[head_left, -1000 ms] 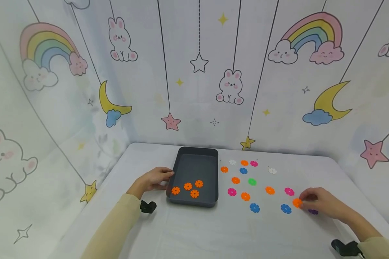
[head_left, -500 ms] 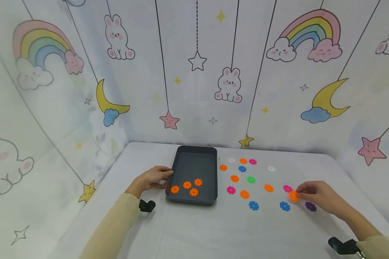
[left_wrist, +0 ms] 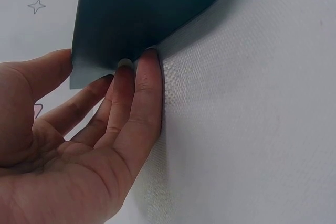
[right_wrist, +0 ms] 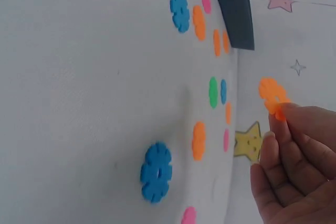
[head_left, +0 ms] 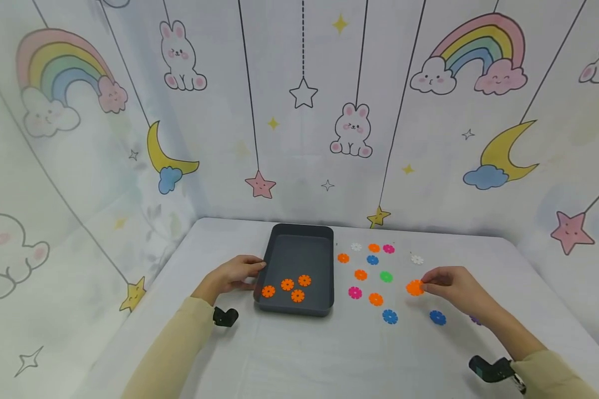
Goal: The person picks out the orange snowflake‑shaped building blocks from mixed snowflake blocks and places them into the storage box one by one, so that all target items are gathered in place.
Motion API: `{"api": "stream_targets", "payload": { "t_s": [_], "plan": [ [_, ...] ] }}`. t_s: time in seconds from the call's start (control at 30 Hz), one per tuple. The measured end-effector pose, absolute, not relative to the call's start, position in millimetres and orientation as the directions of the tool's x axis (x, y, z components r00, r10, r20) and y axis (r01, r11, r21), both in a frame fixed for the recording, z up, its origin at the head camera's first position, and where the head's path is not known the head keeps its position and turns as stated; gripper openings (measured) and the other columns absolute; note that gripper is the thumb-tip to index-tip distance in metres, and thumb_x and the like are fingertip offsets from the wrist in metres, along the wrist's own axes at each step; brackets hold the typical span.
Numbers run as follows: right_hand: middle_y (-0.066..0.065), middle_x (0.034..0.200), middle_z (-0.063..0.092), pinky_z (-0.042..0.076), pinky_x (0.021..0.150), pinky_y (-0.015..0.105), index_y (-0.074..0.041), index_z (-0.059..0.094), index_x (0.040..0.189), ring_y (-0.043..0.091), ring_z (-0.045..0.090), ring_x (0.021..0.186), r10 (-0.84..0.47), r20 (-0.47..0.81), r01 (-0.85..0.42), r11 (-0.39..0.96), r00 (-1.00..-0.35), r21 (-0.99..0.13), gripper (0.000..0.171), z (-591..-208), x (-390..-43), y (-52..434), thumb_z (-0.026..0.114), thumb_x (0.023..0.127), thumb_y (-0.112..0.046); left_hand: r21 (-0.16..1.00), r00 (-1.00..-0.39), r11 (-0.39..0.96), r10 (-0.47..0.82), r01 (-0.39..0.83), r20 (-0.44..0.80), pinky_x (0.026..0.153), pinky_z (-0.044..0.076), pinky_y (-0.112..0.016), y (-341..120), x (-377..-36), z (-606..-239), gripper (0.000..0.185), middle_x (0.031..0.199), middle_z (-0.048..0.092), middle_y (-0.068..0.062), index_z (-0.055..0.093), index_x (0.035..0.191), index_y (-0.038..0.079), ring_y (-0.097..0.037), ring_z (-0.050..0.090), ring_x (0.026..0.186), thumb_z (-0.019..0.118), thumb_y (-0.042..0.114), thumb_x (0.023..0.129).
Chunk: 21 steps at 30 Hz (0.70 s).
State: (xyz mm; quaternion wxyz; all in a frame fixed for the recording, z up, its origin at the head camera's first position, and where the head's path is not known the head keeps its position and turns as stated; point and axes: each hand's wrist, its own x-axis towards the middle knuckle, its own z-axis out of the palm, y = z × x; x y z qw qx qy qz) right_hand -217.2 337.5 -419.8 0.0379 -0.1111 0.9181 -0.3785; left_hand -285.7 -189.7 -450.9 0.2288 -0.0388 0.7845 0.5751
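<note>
My right hand (head_left: 454,291) pinches an orange notched plastic disc (right_wrist: 271,93) between thumb and fingertips, raised over the table. In the head view it overlaps another orange disc lying beneath; the right wrist view shows that orange disc (right_wrist: 198,140) apart on the cloth. At the left, my left hand (head_left: 234,273) holds the side of a dark grey rectangular tray (head_left: 299,257). Its thumb touches the tray edge (left_wrist: 97,81) and the other fingers bend against the underside. Several orange discs (head_left: 297,296) lie in the near part of the tray.
Between tray and right hand, loose discs are scattered on the white cloth (head_left: 329,354): blue (head_left: 390,316), green (head_left: 386,276), pink (head_left: 355,292), white (head_left: 417,259) and more orange (head_left: 376,299). A purple disc (head_left: 475,320) is partly hidden behind the right wrist. A patterned curtain (head_left: 299,138) hangs behind.
My right hand has lifted the orange disc off the table and carried it left and slightly away from me. The left hand stays at the tray's side.
</note>
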Motion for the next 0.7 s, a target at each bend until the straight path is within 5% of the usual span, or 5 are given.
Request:
{"api": "stream_targets", "payload": {
  "t_s": [0.4, 0.7],
  "plan": [
    [0.007, 0.104, 0.074, 0.058, 0.08, 0.02, -0.003, 0.073, 0.109, 0.025, 0.069, 0.097, -0.316, 0.034, -0.226, 0.595, -0.948, -0.772, 0.018, -416.1, -232.6, 279.1, 0.073, 0.096, -0.016, 0.887, -0.891, 0.331, 0.208, -0.323, -0.403, 0.094, 0.059, -0.046, -189.5, -286.9, -451.3, 0.048, 0.142, 0.055, -0.021, 0.049, 0.146, -0.002, -0.035, 0.054, 0.129, 0.058, 0.024, 0.106],
    [0.003, 0.099, 0.073, 0.059, 0.081, 0.024, -0.003, 0.072, 0.109, 0.023, 0.067, 0.097, -0.404, 0.043, -0.279, 0.546, -0.914, -0.79, 0.019, -417.1, -243.5, 240.0, 0.074, 0.096, -0.018, 0.884, -0.892, 0.335, 0.203, -0.325, -0.405, 0.094, 0.059, -0.045, -190.3, -287.3, -451.6, 0.049, 0.142, 0.055, -0.02, 0.049, 0.146, -0.002, -0.034, 0.054, 0.128, 0.058, 0.024, 0.106]
  ]
}}
